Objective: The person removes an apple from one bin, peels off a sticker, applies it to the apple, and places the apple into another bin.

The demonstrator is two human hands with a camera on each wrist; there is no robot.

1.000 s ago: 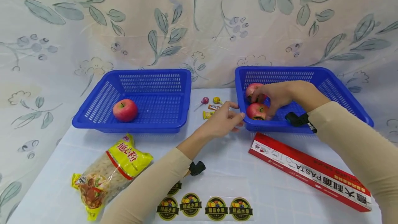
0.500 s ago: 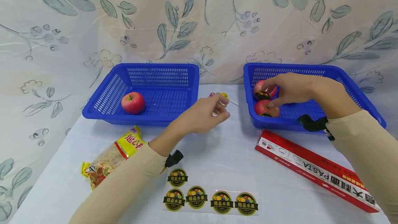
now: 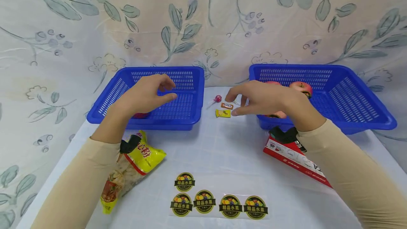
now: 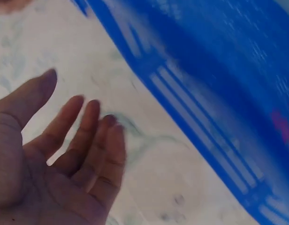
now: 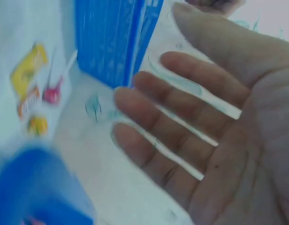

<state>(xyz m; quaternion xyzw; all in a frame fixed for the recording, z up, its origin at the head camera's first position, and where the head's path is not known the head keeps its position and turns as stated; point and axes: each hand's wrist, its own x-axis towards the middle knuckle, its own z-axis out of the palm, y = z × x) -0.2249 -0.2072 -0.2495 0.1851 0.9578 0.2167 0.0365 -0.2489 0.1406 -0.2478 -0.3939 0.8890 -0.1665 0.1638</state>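
Observation:
My left hand point(image 3: 144, 93) hovers over the left blue basket point(image 3: 187, 122), fingers relaxed and holding nothing. It covers most of the red apple point(image 3: 141, 115) in that basket. My right hand point(image 3: 259, 96) is at the left side of the right blue basket point(image 3: 362, 116); its palm shows bare in the right wrist view, fingers spread. Behind this hand, two apples are partly hidden, one at the front point(image 3: 278, 115). Farther right in the same basket sits another apple point(image 3: 299, 87), with a dark round sticker point(image 3: 307, 94) at its lower side.
Between the baskets lie a pink lollipop point(image 3: 217, 98), a brown-wrapped candy point(image 3: 227, 106) and a yellow-wrapped one point(image 3: 223, 113). A pasta bag point(image 3: 143, 158) lies front left, a red pasta box point(image 3: 292, 158) front right. A clear sheet carries several fruit stickers point(image 3: 204, 201).
My right hand has let go of the apples and moved left to the basket's edge. My left hand has swung left from the middle to over the left basket.

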